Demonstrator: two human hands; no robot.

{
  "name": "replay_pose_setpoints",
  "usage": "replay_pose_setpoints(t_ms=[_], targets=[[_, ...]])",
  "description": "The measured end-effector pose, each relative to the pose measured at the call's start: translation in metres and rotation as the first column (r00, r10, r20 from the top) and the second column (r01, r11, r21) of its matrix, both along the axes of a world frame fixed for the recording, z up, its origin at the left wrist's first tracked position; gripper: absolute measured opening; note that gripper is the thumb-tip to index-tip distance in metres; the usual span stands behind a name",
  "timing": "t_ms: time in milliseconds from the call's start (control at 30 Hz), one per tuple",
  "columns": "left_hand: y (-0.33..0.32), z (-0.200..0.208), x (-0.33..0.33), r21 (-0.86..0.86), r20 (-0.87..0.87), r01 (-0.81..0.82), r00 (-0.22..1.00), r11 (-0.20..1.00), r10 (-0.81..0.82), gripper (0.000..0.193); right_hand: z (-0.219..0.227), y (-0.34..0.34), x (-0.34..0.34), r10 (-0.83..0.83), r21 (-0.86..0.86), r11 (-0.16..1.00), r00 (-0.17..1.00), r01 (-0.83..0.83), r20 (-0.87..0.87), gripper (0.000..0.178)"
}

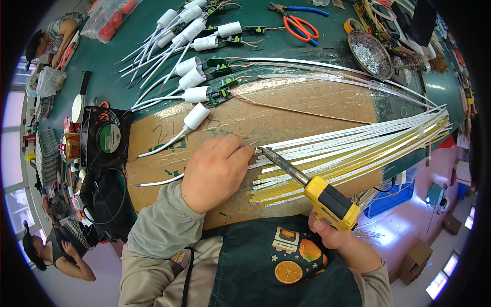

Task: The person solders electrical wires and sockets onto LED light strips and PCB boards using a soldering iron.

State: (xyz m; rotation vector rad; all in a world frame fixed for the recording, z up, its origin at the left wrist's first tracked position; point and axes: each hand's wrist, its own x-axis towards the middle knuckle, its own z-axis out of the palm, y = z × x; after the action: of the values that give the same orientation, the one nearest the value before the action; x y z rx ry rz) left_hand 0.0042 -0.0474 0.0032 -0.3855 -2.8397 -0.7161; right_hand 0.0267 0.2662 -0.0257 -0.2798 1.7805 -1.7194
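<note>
Slim, flat white and yellow strips [353, 148] lie bunched on a scuffed brown board [317, 94], with a smooth white plastic cylinder [196, 116] beyond the left hand [217, 169]. The right hand [327, 230] wraps around the blocky yellow-and-black handle of a soldering iron [335, 202], whose darkened metal tip slants to the strips' left ends. Near it, the left hand curls knuckles-up; whether its fingertips clamp anything cannot be told.

Left hand [216, 171] apparently pinching, fingertips hidden; right hand [328, 233] curled.
</note>
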Motion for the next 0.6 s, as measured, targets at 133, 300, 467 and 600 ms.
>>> replay_pose_setpoints(t_ms=[133, 300, 467, 600], targets=[[-0.0008, -0.0006, -0.0014, -0.008, 0.004, 0.001, 1.000, 1.000, -0.001, 0.021, 0.0013, -0.0006, -0.0008, 0.008, 0.039, 0.999, 1.000, -0.007, -0.024, 0.014], [0.0000, -0.0004, -0.0009, -0.013, -0.001, -0.003, 1.000, 1.000, 0.003, 0.021, 0.0037, 0.0001, -0.0031, 0.027, -0.133, 0.991, 0.991, -0.009, 0.133, 0.021], [0.0000, -0.0003, -0.0006, -0.013, 0.007, -0.006, 1.000, 1.000, 0.006, 0.020, 0.0052, 0.0019, -0.0045, 0.039, -0.117, 0.993, 0.993, -0.026, 0.114, 0.024], [0.0006, 0.0007, -0.0007, -0.013, 0.017, -0.006, 1.000, 1.000, 0.006, 0.020, 0.0052, 0.0039, -0.0035, 0.027, -0.121, 0.993, 0.992, -0.012, 0.122, 0.023]])
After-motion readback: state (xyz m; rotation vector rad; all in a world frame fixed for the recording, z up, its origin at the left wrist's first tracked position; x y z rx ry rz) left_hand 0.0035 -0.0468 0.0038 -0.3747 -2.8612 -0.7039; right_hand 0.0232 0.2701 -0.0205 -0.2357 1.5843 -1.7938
